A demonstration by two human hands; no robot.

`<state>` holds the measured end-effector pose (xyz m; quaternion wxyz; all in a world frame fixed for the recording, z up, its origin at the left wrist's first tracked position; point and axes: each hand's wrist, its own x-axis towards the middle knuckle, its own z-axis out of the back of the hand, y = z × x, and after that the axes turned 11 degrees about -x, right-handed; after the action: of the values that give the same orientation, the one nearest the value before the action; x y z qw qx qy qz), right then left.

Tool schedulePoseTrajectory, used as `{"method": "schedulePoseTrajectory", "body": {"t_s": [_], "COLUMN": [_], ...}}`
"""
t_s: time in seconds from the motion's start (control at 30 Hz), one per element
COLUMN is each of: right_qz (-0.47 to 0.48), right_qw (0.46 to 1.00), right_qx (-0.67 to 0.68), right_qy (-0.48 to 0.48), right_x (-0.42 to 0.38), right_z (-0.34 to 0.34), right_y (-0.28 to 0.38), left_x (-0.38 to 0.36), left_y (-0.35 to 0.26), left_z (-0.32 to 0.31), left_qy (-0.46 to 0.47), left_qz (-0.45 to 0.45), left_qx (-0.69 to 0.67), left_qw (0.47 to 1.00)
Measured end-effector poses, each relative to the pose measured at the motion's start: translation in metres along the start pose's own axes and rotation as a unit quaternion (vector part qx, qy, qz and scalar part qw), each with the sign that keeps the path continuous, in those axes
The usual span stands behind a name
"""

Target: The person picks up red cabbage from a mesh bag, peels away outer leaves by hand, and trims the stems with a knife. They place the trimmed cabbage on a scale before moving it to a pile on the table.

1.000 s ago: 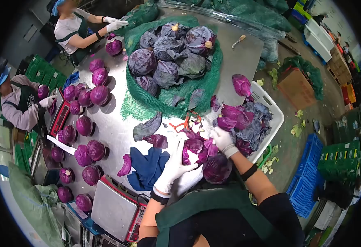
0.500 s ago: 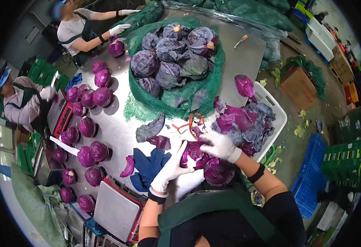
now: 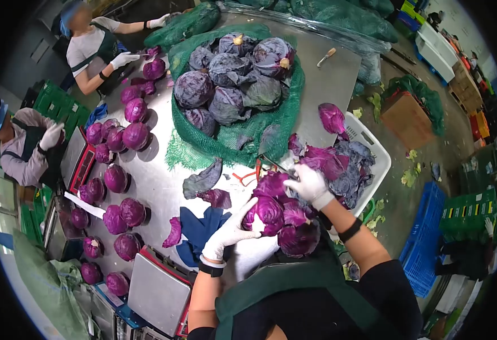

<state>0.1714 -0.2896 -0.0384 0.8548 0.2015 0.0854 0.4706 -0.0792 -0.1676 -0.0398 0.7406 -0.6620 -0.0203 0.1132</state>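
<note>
My left hand point(image 3: 230, 233), in a white glove, is wrapped round the near left side of a red cabbage point(image 3: 266, 214), whose pale cut stem faces me. My right hand point(image 3: 308, 185), also gloved, is closed at the far right of this cabbage. A thin dark knife blade point(image 3: 278, 165) sticks out from it, up and to the left; the handle is hidden in the fingers. A loose purple outer leaf point(image 3: 273, 183) stands at the cabbage's far side, beside the right fingertips. Another red cabbage point(image 3: 298, 238) lies against my apron, just right of the held one.
Ahead, a green net bag point(image 3: 234, 150) holds several untrimmed cabbages. A white crate point(image 3: 380, 164) of stripped leaves stands right. Trimmed cabbages point(image 3: 136, 136), a scale point(image 3: 158, 292) and a blue cloth point(image 3: 200, 229) lie left. Another knife point(image 3: 326, 56) rests far off. Two co-workers stand left.
My right hand has moved slightly up, and the knife blade now shows beyond it. A purple leaf now stands out from the cabbage's far side. My left hand keeps its hold.
</note>
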Motion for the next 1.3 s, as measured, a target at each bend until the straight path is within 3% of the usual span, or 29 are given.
{"method": "schedulePoseTrajectory", "body": {"t_s": [0.07,0.13,0.2,0.23,0.27,0.33,0.37,0.4,0.47,0.5,0.53,0.57,0.6,0.63,0.67,0.7,0.73,0.8,0.83,0.87,0.93,0.97,1.0,1.07,1.13,1.2,1.3], "right_qz": [0.071,0.115,0.150,0.106,0.092,0.061,0.034,0.008,-0.031,-0.020,-0.013,0.003,0.045,0.062,0.080,0.152,0.149,0.005,0.089,0.090,0.199,0.222,0.237,0.204,0.156,0.099,0.080], "right_qw": [0.969,0.966,0.977,0.975,0.972,0.976,0.980,0.984,0.992,0.986,0.977,0.965,0.965,0.973,0.980,0.977,0.978,0.933,0.956,0.956,0.950,0.958,0.961,0.971,0.979,0.985,0.986], "right_qx": [0.237,0.224,0.149,0.172,0.203,0.200,0.187,0.173,0.106,0.157,0.210,0.261,0.257,0.217,0.176,0.144,0.144,0.267,0.218,0.217,0.205,0.144,0.104,0.063,0.064,0.102,0.110], "right_qy": [-0.007,0.064,0.002,0.090,0.072,0.059,0.057,0.054,0.069,0.049,0.033,0.040,0.029,0.039,0.047,-0.032,-0.037,0.241,0.173,0.174,0.127,0.113,0.101,0.102,0.116,0.093,0.094], "right_x": [-0.031,-0.061,-0.076,-0.079,-0.080,-0.080,-0.081,-0.080,-0.081,-0.077,-0.076,-0.072,-0.065,-0.056,-0.049,-0.042,-0.036,-0.026,-0.024,-0.024,-0.025,-0.024,-0.023,-0.026,-0.023,-0.015,-0.010], "right_z": [0.016,0.011,0.001,-0.002,-0.009,-0.019,-0.023,-0.026,-0.035,-0.024,-0.015,-0.011,-0.001,0.007,0.013,-0.005,0.003,0.025,0.014,0.002,-0.016,-0.010,-0.014,-0.005,-0.013,-0.025,-0.050], "right_y": [0.037,0.051,0.047,0.036,0.025,0.002,-0.010,-0.024,-0.052,-0.040,-0.024,-0.011,0.005,0.018,0.024,0.014,0.013,0.010,-0.001,-0.007,-0.013,-0.005,0.000,0.021,0.022,0.010,-0.024], "left_x": [-0.004,-0.007,-0.007,-0.007,-0.006,-0.004,-0.001,-0.007,-0.006,-0.002,0.003,0.009,0.015,0.021,0.025,0.026,0.028,0.024,0.024,0.019,0.017,0.017,0.019,0.024,0.030,0.027,0.005], "left_y": [0.004,0.007,0.019,0.026,0.021,0.008,0.021,0.029,0.030,0.014,-0.013,0.000,0.011,-0.022,-0.016,-0.013,-0.017,0.006,0.001,-0.007,0.001,0.006,0.010,-0.006,-0.028,-0.030,-0.015], "left_z": [-0.007,-0.012,-0.007,-0.007,-0.006,-0.003,-0.004,-0.005,-0.007,-0.017,-0.026,-0.040,-0.053,-0.061,-0.065,-0.066,-0.065,-0.053,-0.043,-0.033,-0.018,-0.017,-0.021,-0.040,-0.055,-0.054,-0.040], "left_qy": [-0.076,-0.128,-0.149,-0.151,-0.155,-0.176,-0.216,-0.214,-0.191,-0.229,-0.258,-0.288,-0.317,-0.310,-0.280,-0.269,-0.257,-0.204,-0.163,-0.112,-0.081,-0.087,-0.089,-0.206,-0.264,-0.249,-0.197], "left_qz": [0.065,0.033,0.077,0.049,0.049,0.132,0.040,0.037,0.118,0.068,0.116,0.101,0.085,0.081,0.040,0.056,0.071,0.018,0.005,0.048,0.049,0.049,0.051,0.077,0.102,0.102,0.022], "left_qx": [-0.131,-0.091,-0.193,-0.167,-0.168,-0.319,-0.314,-0.311,-0.232,-0.210,-0.149,-0.102,-0.054,0.078,0.177,0.180,0.182,0.067,0.004,-0.135,-0.095,-0.165,-0.166,0.060,0.140,0.159,0.100], "left_qw": [0.986,0.987,0.967,0.973,0.972,0.922,0.924,0.925,0.947,0.948,0.948,0.947,0.943,0.944,0.943,0.945,0.946,0.976,0.987,0.983,0.991,0.981,0.981,0.974,0.949,0.950,0.975]}}
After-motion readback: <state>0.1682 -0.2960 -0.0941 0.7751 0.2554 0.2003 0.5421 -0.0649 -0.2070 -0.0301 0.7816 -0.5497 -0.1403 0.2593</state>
